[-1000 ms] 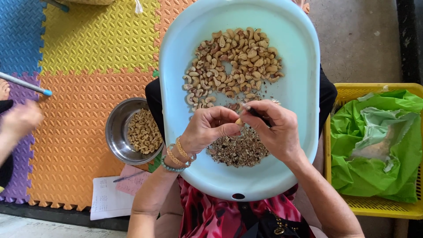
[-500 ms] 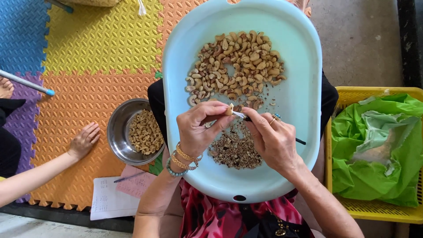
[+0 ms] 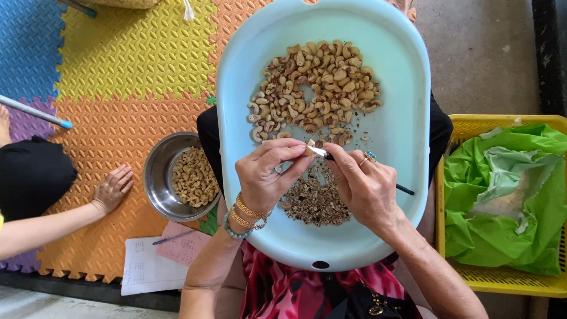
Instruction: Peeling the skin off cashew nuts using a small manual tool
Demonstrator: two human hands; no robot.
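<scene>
Over the pale blue tray [image 3: 407, 88], the left hand [image 3: 266, 174] pinches a cashew [image 3: 309, 147]; the right hand [image 3: 366, 186] grips a small knife [image 3: 354, 165], its tip touching the nut's right side.

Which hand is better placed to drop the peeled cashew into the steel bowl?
Left. The left hand pinches the cashew and is nearer the steel bowl; the right hand holds the small knife.

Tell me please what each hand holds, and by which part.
The left hand pinches a cashew nut at its lower end between the fingertips. The right hand grips a small knife by its dark handle.
</scene>
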